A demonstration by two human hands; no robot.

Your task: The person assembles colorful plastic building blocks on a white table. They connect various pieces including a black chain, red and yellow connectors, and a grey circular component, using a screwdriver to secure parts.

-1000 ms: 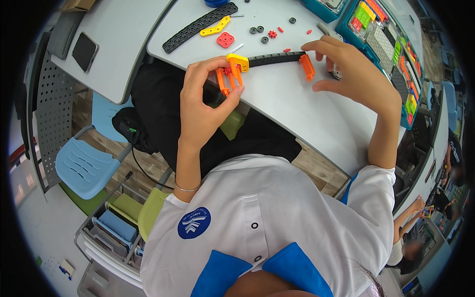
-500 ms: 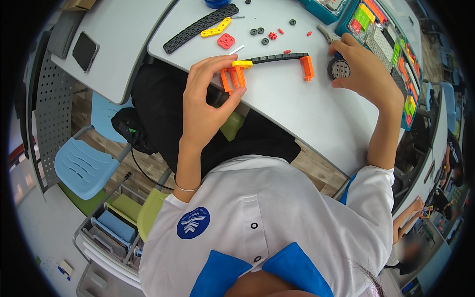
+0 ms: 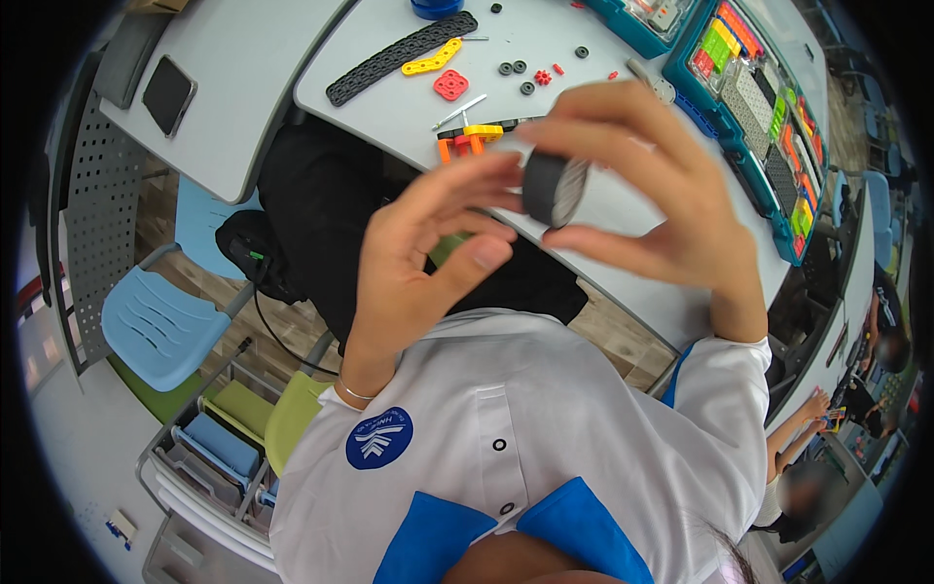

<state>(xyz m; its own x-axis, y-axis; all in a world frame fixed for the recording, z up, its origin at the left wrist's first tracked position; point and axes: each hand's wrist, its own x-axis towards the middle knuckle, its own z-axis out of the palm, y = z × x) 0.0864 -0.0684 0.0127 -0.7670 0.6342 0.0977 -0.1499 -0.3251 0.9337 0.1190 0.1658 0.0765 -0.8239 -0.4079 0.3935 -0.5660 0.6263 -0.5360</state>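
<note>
wheel (image 3: 555, 188): small dark cylinder with pale hub, raised above the table edge (image 3: 623, 292), near picture centre, about 1 o'clock
axis: runs roughly 10-to-4 o'clock, hub face toward 4
right hand (image 3: 647, 195): fingertips pinch wheel from 3 o'clock
left hand (image 3: 428, 263): at 8 o'clock, fingers spread, empty, fingertip close to wheel; contact unclear
nearer: right
orange-yellow assembly (image 3: 467, 139): on table at 11 o'clock, partly hidden
hidden: wheel's far side, behind fingers

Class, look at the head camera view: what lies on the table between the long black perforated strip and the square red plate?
In the head view, a curved yellow beam lies between the long black perforated strip and the square red plate, on the grey table.
</note>
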